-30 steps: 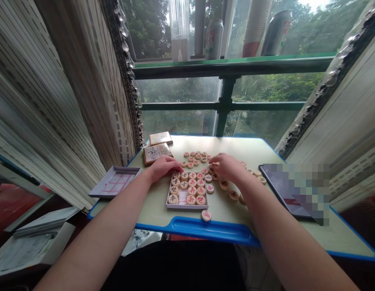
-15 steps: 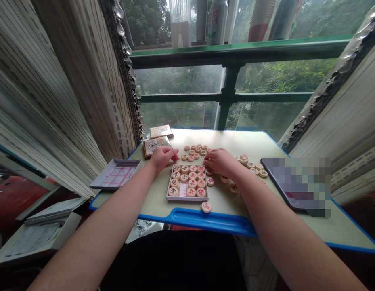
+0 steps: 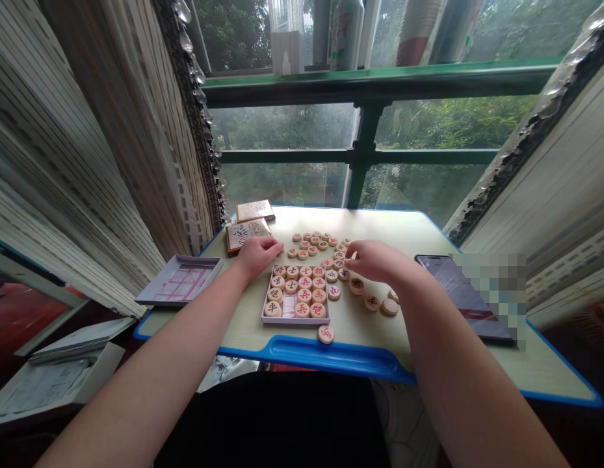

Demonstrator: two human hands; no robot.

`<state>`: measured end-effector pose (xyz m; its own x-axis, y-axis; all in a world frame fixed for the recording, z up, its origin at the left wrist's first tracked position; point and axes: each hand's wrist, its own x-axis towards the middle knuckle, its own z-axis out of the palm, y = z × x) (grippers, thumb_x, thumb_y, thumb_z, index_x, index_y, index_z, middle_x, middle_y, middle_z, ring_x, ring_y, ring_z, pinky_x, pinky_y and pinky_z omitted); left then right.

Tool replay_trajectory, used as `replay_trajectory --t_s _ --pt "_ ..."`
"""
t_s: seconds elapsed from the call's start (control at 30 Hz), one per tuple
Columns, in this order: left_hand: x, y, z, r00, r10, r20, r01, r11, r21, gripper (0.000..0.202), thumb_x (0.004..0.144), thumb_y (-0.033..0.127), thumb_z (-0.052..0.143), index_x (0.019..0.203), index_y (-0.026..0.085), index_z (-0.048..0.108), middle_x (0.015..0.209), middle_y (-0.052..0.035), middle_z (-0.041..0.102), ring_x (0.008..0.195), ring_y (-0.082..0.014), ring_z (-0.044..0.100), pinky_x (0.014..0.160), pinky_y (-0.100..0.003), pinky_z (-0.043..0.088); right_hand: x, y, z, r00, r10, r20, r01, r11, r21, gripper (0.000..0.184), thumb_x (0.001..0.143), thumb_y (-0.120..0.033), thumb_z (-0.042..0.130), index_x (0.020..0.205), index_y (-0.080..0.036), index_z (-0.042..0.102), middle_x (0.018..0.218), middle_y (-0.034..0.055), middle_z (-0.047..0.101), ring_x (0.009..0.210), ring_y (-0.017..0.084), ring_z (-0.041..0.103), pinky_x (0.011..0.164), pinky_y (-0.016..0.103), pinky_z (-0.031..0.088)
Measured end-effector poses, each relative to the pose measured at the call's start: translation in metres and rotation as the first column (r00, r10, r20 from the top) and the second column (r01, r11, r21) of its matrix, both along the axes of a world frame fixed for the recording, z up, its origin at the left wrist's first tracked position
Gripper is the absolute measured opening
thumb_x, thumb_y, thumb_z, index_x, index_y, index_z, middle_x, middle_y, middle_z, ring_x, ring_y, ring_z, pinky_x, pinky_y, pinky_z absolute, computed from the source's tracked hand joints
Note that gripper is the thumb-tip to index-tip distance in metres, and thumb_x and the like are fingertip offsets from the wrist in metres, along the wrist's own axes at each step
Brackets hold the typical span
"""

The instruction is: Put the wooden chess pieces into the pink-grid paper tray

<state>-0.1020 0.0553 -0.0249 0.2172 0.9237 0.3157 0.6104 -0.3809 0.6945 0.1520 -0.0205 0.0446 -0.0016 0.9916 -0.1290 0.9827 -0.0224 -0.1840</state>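
Observation:
A shallow white box [image 3: 296, 321] lies in front of me, holding rows of round wooden xiangqi pieces [image 3: 304, 296] with red or black characters. Part of its printed bottom shows in the lower middle. My left hand [image 3: 257, 256] hovers by the box's far left corner, fingers curled together; whatever they may hold is hidden. To the right of the box, my right hand [image 3: 374, 259] reaches over loose pieces [image 3: 339, 263], thumb and fingertips a little apart, with no piece visible between them. One red-marked piece [image 3: 326, 334] lies just below the box's near right corner.
Several more pieces [image 3: 313, 241] lie behind the box. At left stand a white box lid [image 3: 181, 279] and two small decorated boxes [image 3: 247, 235]. A tablet [image 3: 458, 292] rests at right. The table's blue tray edge [image 3: 335, 357] is nearest me.
My right hand has moved right, from the box's far right corner to over the loose pieces. The left hand stays by the far left corner. The view has shifted slightly.

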Motion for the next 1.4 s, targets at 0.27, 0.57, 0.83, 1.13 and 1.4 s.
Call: replay_trajectory --t_s 0.27,0.57,0.83,1.13,1.4 --pt "0.002 0.001 0.003 0.997 0.051 -0.050 -0.047 0.996 0.082 0.031 0.075 0.037 0.056 0.092 0.016 0.072 0.092 -0.0066 0.073 0.086 -0.0206 0.065 0.080 -0.031 0.048 -0.014 -0.010 0.006 0.990 0.086 0.113 -0.073 0.990 -0.119 0.028 0.072 -0.034 0.061 0.094 -0.020 0.071 0.089 0.0085 0.071 0.075 0.022 0.064 0.054 0.028 0.040" --pt "0.003 -0.001 0.002 0.997 -0.003 -0.074 0.004 1.000 0.017 0.031 0.073 0.035 0.056 0.090 0.016 0.073 0.089 -0.0069 0.073 0.077 -0.0186 0.064 0.073 -0.030 0.050 -0.014 -0.010 0.005 0.992 0.096 0.083 -0.086 0.990 -0.114 0.032 0.067 -0.032 0.063 0.097 -0.021 0.071 0.088 0.0089 0.070 0.072 0.022 0.063 0.052 0.028 0.041" --pt "-0.002 0.001 0.003 0.982 -0.071 -0.178 0.077 0.997 0.030 0.030 0.072 0.036 0.059 0.091 0.017 0.072 0.094 -0.0063 0.070 0.084 -0.0197 0.063 0.076 -0.030 0.049 -0.025 -0.007 -0.001 0.984 0.168 0.056 -0.168 0.986 -0.016 0.031 0.072 -0.030 0.062 0.101 -0.026 0.070 0.094 0.0070 0.071 0.074 0.021 0.063 0.054 0.027 0.041" --pt "-0.009 0.004 0.004 0.991 -0.131 -0.039 0.125 0.984 -0.127 0.039 0.068 0.036 0.068 0.100 0.015 0.070 0.087 -0.0061 0.070 0.078 -0.0175 0.061 0.077 -0.032 0.050 -0.029 -0.004 -0.007 0.980 0.191 0.051 -0.188 0.981 -0.046 0.015 0.073 -0.030 0.058 0.078 -0.022 0.070 0.081 0.0071 0.070 0.065 0.019 0.060 0.050 0.027 0.039" --pt "-0.012 0.006 0.004 0.965 -0.205 0.163 0.245 0.926 -0.286 0.045 0.061 0.026 0.072 0.105 0.015 0.067 0.106 -0.0081 0.068 0.089 -0.0175 0.062 0.088 -0.035 0.048 -0.034 -0.011 0.003 0.929 0.177 -0.324 -0.139 0.981 0.137 0.023 0.080 -0.039 0.056 0.083 -0.019 0.067 0.081 0.0054 0.069 0.066 0.016 0.059 0.054 0.027 0.040"
